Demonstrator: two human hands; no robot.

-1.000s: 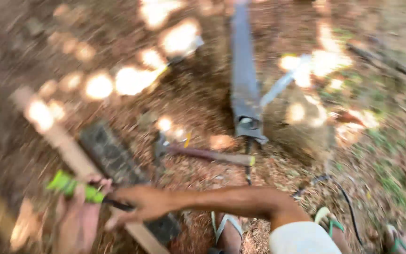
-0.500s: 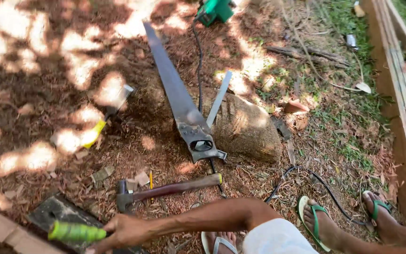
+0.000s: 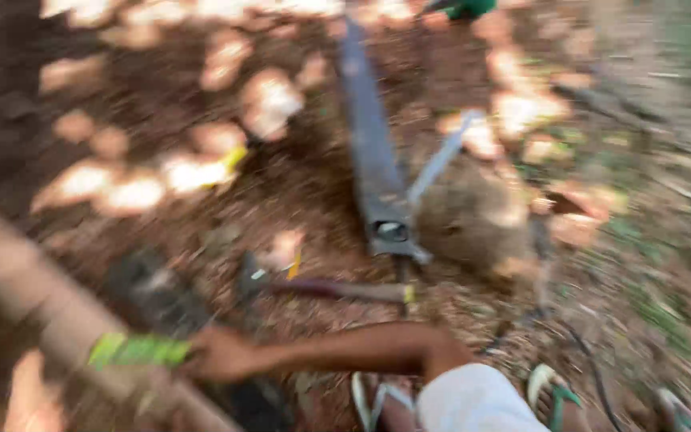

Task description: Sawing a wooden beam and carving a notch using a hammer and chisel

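Observation:
The view is motion-blurred. My right hand (image 3: 219,355) reaches across to the left, low in the view, and is shut on a tool with a bright green handle (image 3: 137,350). The handle lies over a pale wooden plank (image 3: 37,300), beside a dark flat block (image 3: 153,294). A hammer (image 3: 337,290) lies on the mulch just above my forearm. My left hand is out of view.
A long grey metal bar (image 3: 371,152) runs up from a brown stump (image 3: 473,216). A black cable (image 3: 593,376) and my green-strapped sandal (image 3: 552,390) are at the lower right. A yellow scrap (image 3: 233,156) lies in the sun patches, and a green object (image 3: 470,7) sits at the top edge.
The view has swung about. One second ago my left hand was also at the green handle; now only my right hand shows, still gripping it by the plank.

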